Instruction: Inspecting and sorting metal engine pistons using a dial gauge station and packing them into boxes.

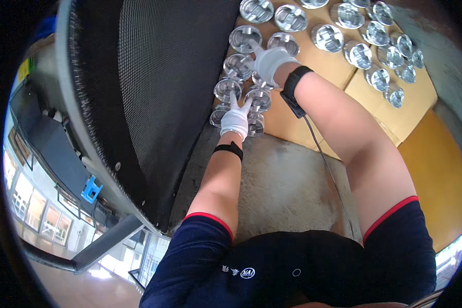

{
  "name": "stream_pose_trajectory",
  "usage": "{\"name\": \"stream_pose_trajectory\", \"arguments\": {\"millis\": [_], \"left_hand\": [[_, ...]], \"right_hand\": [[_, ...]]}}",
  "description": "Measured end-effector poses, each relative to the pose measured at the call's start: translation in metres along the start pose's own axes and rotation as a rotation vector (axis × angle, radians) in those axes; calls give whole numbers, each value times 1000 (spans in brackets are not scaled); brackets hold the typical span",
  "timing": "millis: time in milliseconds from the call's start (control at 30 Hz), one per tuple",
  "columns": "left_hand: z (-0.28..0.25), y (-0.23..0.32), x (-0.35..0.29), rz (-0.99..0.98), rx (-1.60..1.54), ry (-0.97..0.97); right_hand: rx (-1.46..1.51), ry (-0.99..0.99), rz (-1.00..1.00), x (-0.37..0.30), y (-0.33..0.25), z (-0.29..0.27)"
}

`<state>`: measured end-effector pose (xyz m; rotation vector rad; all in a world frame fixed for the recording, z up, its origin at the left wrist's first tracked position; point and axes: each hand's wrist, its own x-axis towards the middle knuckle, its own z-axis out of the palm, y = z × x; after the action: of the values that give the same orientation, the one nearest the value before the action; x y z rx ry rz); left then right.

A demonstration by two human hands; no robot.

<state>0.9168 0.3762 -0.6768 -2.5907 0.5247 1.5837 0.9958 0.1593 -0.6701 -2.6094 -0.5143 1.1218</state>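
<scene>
Shiny metal engine pistons, hollow side up, stand in two columns beneath my hands. My left hand, in a white glove, has two fingers spread in a V. One fingertip reaches the rim of a left-column piston, the other a right-column piston. Farther off, my white-gloved right hand stretches its fingers apart over the same group. One finger reaches into a piston, another toward the piston just nearer. Both hands appear to hold nothing. The palm partly hides another piston.
More pistons stand in rows on brown cardboard to the right. A black mesh-covered panel rises close on the left. A cable hangs from my right wrist strap. A yellow-brown surface lies at right.
</scene>
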Motion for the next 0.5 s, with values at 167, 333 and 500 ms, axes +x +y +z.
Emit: {"name": "stream_pose_trajectory", "arguments": {"millis": [167, 333, 500], "left_hand": [[22, -10, 5, -30, -32, 156], [39, 0, 13, -37, -5, 148], [46, -8, 17, -31, 4, 131]], "right_hand": [[-59, -128, 49, 20, -18, -8], [-16, 84, 109, 18, 2, 37], [17, 67, 140, 2, 10, 52]]}}
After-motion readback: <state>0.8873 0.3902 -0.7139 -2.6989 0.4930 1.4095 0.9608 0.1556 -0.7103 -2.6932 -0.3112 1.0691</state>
